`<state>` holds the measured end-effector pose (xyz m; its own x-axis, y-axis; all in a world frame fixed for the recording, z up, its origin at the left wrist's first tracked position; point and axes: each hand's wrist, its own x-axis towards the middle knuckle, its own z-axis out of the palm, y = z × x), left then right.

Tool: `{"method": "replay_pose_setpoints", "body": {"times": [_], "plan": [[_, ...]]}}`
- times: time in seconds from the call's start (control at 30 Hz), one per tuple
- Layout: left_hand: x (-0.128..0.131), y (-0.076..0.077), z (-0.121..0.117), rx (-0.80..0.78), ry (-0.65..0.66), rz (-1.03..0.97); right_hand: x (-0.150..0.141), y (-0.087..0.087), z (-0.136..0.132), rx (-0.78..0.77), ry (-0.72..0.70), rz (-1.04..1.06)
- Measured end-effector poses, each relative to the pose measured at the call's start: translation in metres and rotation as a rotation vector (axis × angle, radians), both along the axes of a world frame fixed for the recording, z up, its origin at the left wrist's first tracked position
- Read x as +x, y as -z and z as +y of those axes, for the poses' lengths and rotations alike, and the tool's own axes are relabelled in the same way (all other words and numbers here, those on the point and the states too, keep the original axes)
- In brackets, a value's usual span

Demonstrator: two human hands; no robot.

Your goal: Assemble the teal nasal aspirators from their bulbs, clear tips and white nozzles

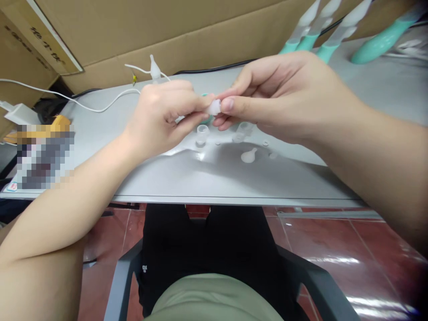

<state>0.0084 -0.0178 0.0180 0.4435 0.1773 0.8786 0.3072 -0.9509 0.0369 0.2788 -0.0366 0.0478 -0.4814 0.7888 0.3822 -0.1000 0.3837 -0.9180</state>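
Over the desk, my left hand (163, 107) and my right hand (284, 98) meet, both pinching a small white cap-like piece (214, 107) between thumb and fingers. Their fingertips cover much of it, so its exact kind does not show. Behind the fingers, a bit of a teal object (206, 119) peeks out. Just below the hands stands a clear plastic cup-like part (202, 135), with a second clear part (243, 131) to its right. A white teardrop-shaped soft tip (248, 155) lies nearer the desk edge, beside a tiny ring (265, 143) and a small translucent piece (273, 155).
Several teal-handled devices with white pointed tips (329, 42) stand at the back right. A white tip (155, 69) rises behind my left hand, near a white cable (103, 109). Cardboard (200, 31) walls the back; a white plug adapter (22, 115) sits far left.
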Motion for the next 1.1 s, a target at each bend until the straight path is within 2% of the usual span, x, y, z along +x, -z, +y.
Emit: {"method": "replay_pose_setpoints", "body": {"times": [0.17, 0.27, 0.37, 0.47, 0.57, 0.7, 0.87, 1.03, 1.1], "plan": [[-0.008, 0.006, 0.006, -0.049, -0.082, 0.042, -0.001, -0.002, -0.001, 0.021, 0.012, 0.003], [-0.005, 0.004, 0.005, -0.138, -0.146, 0.057, -0.003, -0.003, -0.003, 0.047, 0.029, 0.002], [0.003, -0.002, -0.002, -0.261, -0.202, 0.025, -0.007, -0.004, -0.009, 0.15, 0.11, 0.061], [0.006, -0.005, -0.008, -0.318, -0.149, -0.018, -0.009, -0.003, -0.013, 0.272, 0.173, 0.113], [0.004, -0.004, -0.008, -0.285, -0.07, -0.02, -0.007, 0.0, -0.009, 0.355, 0.191, 0.063], [-0.001, 0.0, -0.001, -0.212, -0.096, 0.014, -0.002, 0.005, -0.002, 0.435, 0.185, -0.053], [0.003, -0.001, 0.002, -0.1, -0.055, 0.004, -0.002, 0.006, -0.002, 0.476, 0.184, -0.026], [0.0, 0.0, -0.001, -0.085, -0.175, 0.011, -0.003, 0.006, -0.003, 0.441, 0.165, -0.004], [-0.002, 0.001, 0.0, -0.106, -0.174, 0.025, -0.003, 0.006, -0.002, 0.431, 0.143, 0.005]]}}
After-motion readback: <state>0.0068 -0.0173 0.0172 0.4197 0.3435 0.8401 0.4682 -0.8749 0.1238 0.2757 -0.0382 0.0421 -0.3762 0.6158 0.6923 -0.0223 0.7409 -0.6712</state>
